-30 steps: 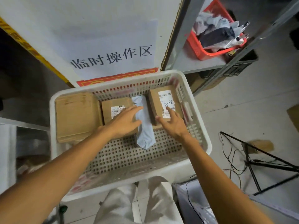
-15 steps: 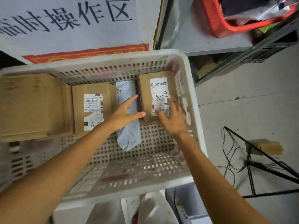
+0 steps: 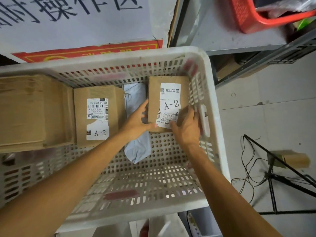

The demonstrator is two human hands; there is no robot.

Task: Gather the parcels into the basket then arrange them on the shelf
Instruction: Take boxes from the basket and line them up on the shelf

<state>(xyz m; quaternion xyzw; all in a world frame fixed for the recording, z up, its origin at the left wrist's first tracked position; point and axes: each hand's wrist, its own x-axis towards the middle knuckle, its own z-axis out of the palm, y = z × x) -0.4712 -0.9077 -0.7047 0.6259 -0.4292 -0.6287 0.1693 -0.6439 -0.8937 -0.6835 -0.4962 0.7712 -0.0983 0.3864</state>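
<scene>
A white perforated basket (image 3: 216,120) fills the view. Inside at the back right lies a small cardboard parcel labelled A-2 (image 3: 168,93). My left hand (image 3: 136,120) grips its left and near edge, thumb along the front. My right hand (image 3: 187,127) grips its near right corner, fingers curled over the label. A light blue poly mailer (image 3: 138,149) lies under my left hand. Another A-2 box (image 3: 98,115) sits in the middle, and a large plain carton (image 3: 32,110) lies at the left.
A grey metal shelf (image 3: 222,36) stands at the back right with a red basket (image 3: 253,19) of bags on it. A white sign with a red strip (image 3: 85,52) hangs behind the basket. Black cables and a stand (image 3: 273,177) lie on the floor at right.
The view has moved closer over the basket. My left hand left the mailer and closed on the right A-2 parcel's left edge; my right hand closed on its near right corner.
</scene>
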